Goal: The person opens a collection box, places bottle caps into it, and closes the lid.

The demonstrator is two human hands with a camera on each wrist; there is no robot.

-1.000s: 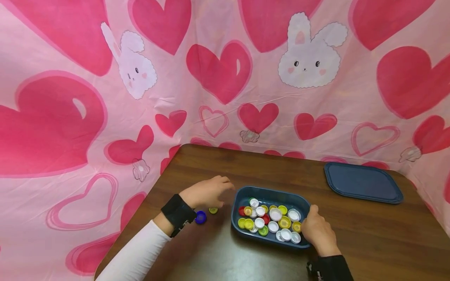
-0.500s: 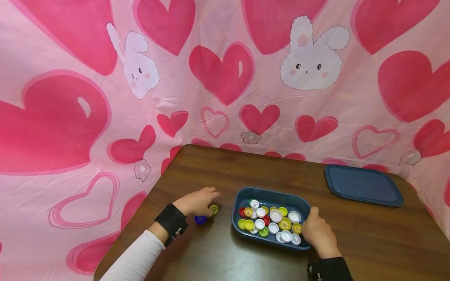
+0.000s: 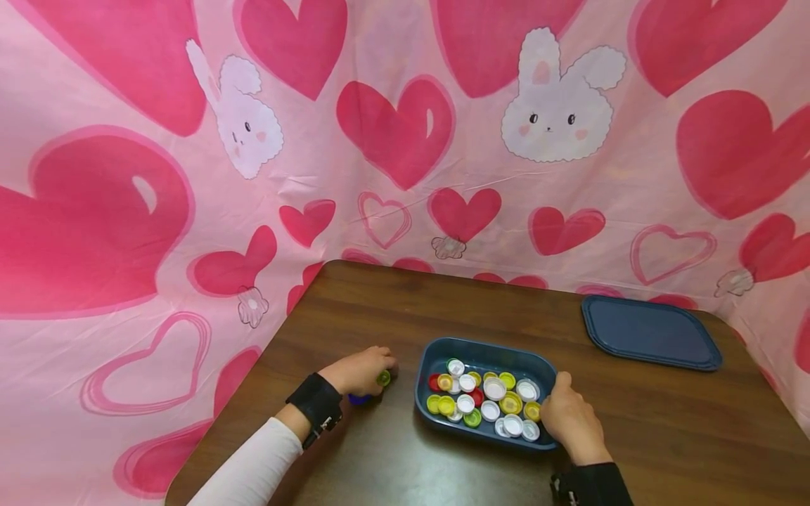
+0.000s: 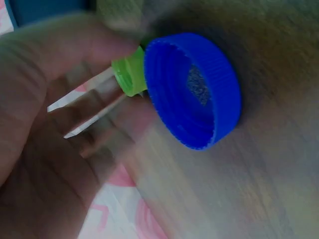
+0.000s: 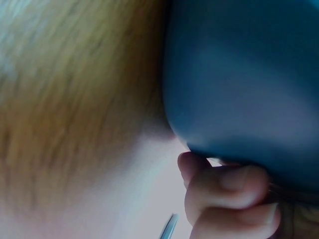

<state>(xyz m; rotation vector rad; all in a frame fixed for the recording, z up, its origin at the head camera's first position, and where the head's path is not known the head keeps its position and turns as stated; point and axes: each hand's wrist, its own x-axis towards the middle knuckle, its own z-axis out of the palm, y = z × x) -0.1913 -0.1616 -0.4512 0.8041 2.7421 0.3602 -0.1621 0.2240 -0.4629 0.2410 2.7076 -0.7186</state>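
Observation:
My left hand (image 3: 363, 371) is down on the table left of the container, its thumb and fingers pinching a small yellow-green bottle cap (image 4: 130, 72). Right beside that cap, a larger blue bottle cap (image 4: 227, 94) shows its hollow inside in the left wrist view; in the head view the hand partly covers it. My right hand (image 3: 572, 419) grips the right end of a dark blue rectangular container (image 3: 487, 354), fingertips (image 5: 241, 178) curled at its edge. White, yellow, red and green bottle caps (image 3: 495, 388) lie inside the container.
A flat dark blue lid (image 3: 652, 332) lies at the back right of the brown wooden table (image 3: 405, 295). Pink cloth (image 3: 405, 225) printed with hearts and rabbits hangs behind the table and along its left side.
My left hand has moved left, away from the container, and down onto the yellow-green cap, which it now pinches. My right hand has stayed at the container's end.

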